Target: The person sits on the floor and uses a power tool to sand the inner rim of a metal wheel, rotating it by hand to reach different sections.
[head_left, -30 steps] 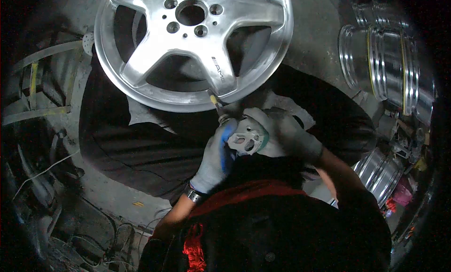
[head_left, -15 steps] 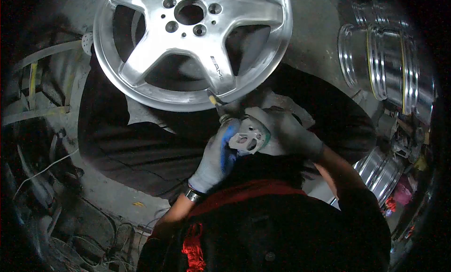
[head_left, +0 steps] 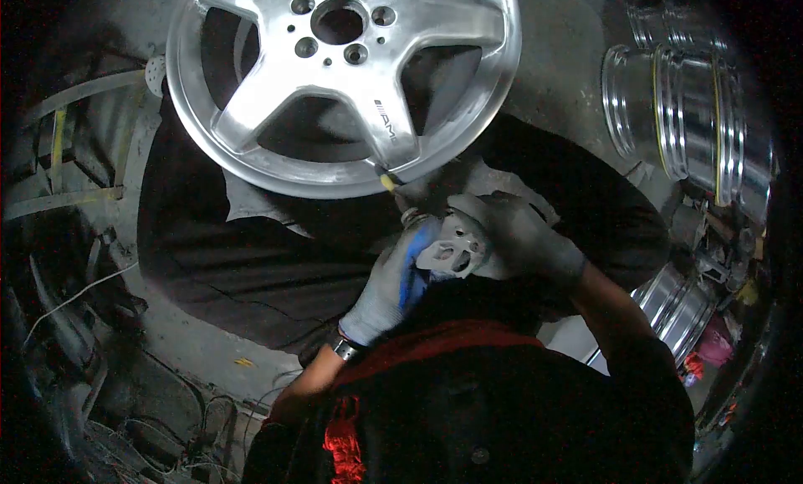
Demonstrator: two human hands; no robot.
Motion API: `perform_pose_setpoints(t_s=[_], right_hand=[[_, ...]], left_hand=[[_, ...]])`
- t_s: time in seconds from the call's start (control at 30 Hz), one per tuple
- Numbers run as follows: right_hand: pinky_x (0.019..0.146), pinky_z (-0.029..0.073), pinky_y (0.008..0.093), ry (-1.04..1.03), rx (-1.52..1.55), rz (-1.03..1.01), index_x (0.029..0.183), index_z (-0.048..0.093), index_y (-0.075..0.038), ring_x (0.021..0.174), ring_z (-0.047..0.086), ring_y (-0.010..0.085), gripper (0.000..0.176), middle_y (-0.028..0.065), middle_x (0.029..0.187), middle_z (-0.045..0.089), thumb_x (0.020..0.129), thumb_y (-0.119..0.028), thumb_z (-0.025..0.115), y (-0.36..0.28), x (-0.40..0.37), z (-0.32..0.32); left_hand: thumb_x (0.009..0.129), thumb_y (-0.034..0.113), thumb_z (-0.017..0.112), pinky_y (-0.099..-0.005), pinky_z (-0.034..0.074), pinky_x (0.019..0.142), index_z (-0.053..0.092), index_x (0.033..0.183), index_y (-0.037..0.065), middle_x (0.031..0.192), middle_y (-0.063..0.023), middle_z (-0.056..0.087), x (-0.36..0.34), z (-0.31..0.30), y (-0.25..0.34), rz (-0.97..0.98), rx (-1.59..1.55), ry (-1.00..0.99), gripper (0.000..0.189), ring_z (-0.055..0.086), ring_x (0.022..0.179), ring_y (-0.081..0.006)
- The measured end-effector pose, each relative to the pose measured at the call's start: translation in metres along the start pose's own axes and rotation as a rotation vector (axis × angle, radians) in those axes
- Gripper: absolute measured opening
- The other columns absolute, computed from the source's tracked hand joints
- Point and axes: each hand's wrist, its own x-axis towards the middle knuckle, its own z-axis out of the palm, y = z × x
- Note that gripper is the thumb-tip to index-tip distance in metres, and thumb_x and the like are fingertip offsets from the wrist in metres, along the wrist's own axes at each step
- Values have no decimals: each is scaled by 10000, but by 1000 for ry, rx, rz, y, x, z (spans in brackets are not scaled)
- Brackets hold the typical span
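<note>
A silver five-spoke wheel (head_left: 335,74) lies face up at the top, over the person's crossed legs. Below its lower rim, my left hand (head_left: 395,275), in a grey and blue glove, is wrapped round a hand-held tool (head_left: 456,248) with a pale, perforated end. The tool's narrow front, with a yellow tip (head_left: 388,183), points at the wheel rim near the lettered spoke. My right hand (head_left: 527,237), also gloved, is closed round the tool's other side. Its fingers are partly hidden.
Several shiny wheels (head_left: 693,116) stand on their sides at the right, with another wheel (head_left: 673,308) lower down. A metal frame (head_left: 58,141) is at the left. A thin cable (head_left: 79,300) and dark clutter lie on the floor at lower left.
Both hands and the tool have shifted slightly to the right and down. The yellow tip has moved with them. The wheel has not moved.
</note>
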Motion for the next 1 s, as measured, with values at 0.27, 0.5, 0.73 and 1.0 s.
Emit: perform_pose_setpoints(t_s=[0.27, 0.5, 0.73, 1.0], right_hand=[[961, 539, 483, 79, -123, -79, 1386, 563, -26, 1125, 676, 415, 812, 223, 1227, 675, 696, -256, 923, -12, 8, -17], [915, 562, 508, 13, -29, -3, 1354, 576, -59, 1081, 694, 428, 694, 239, 1203, 691, 757, -231, 885, -9, 7, -13], [886, 578, 462, 12, 24, 21, 1343, 572, -7, 1005, 727, 399, 746, 225, 1132, 715, 728, -242, 924, -19, 18, 3], [877, 578, 461, 67, 12, -35, 1347, 565, -14, 1005, 734, 393, 759, 214, 1089, 732, 728, -263, 926, -12, 15, 11]], left_hand=[[1107, 334, 543, -448, 514, 1110, 558, 1451, 70, 1404, -112, 659, 4, -1, 0, -98, -58, 38, 433, 640, 1299, -253], [1099, 366, 551, -449, 516, 1109, 571, 1441, 80, 1416, -104, 656, 4, 1, 5, -245, -214, 79, 446, 641, 1298, -253], [1089, 324, 573, -449, 517, 1110, 561, 1449, 68, 1463, -107, 618, -9, -11, 14, -150, -173, 33, 441, 616, 1331, -264], [985, 133, 682, -428, 525, 1094, 573, 1423, 34, 1408, -153, 644, -7, -18, 8, -60, 75, 93, 462, 637, 1299, -289]])
